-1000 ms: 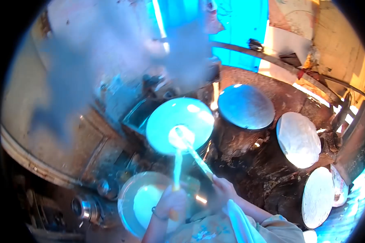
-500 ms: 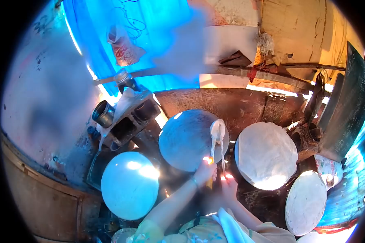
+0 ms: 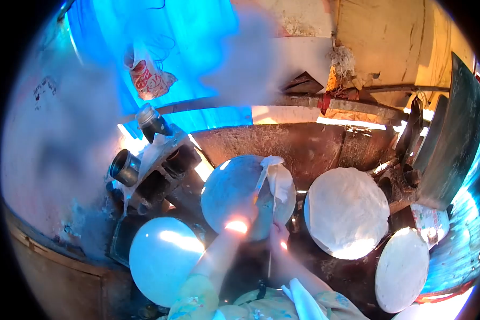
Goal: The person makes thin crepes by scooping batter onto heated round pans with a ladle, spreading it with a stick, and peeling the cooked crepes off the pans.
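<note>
My left hand (image 3: 245, 211), slightly blurred, is closed round a yellow-handled tool (image 3: 257, 191) above the middle round plate (image 3: 224, 181). The tool's kind is unclear. My right hand (image 3: 279, 235) grips a thin stick (image 3: 274, 210) that points away from me and also sticks out below the fist. A limp white sheet (image 3: 280, 184) hangs from the far ends of the two tools, over the plate's right side. Bright light falls on both wrists.
White round discs lie left (image 3: 165, 261), right (image 3: 346, 213) and far right (image 3: 401, 271). Metal cups (image 3: 125, 167) and a jar (image 3: 152, 121) stand on a block at left. A dark panel (image 3: 453, 144) leans at right; a brown curved wall (image 3: 282, 140) runs behind.
Both hands have moved left, the left one also slightly upward. The white stuff was bunched at the tool tips; now it hangs lower and wider. The view has tilted slightly.
</note>
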`<action>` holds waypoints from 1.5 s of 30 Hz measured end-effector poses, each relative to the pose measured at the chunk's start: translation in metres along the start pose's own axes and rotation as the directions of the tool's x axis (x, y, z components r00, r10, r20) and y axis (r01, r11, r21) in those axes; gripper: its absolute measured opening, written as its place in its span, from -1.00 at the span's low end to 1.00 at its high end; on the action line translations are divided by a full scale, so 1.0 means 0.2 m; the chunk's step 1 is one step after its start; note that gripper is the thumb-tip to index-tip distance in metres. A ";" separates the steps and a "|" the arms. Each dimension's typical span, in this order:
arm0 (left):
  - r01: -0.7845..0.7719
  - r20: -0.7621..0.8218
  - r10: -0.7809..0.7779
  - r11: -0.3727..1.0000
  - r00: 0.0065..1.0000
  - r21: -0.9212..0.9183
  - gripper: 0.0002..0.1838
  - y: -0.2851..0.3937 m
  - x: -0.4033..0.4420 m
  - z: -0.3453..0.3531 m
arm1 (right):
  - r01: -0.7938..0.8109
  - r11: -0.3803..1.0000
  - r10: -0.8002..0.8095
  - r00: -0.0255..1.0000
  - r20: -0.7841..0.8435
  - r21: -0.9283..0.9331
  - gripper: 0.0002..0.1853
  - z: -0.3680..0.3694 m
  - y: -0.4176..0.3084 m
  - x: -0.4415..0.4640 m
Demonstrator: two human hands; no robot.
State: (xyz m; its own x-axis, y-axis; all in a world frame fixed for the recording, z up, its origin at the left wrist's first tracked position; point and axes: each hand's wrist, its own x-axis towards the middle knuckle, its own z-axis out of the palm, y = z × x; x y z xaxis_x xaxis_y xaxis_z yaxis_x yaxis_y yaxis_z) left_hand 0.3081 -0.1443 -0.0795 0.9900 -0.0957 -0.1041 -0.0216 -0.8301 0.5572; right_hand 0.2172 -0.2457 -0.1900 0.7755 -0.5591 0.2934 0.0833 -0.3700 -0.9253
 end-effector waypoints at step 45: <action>0.321 0.343 -0.207 -0.133 0.916 -0.938 -0.41 -0.36 -1.38 -0.58 | -0.447 0.895 0.378 0.759 0.530 0.002 -0.71 0.16 -0.37 0.65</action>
State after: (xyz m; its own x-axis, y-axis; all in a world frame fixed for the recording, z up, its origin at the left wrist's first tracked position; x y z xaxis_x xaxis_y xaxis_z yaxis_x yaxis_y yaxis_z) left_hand 0.0520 0.0059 0.0036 0.8636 -0.1044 -0.4933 0.4517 0.5951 0.6647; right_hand 0.3316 -0.2659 -0.0906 0.9518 -0.1712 -0.2546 -0.2710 -0.0800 -0.9592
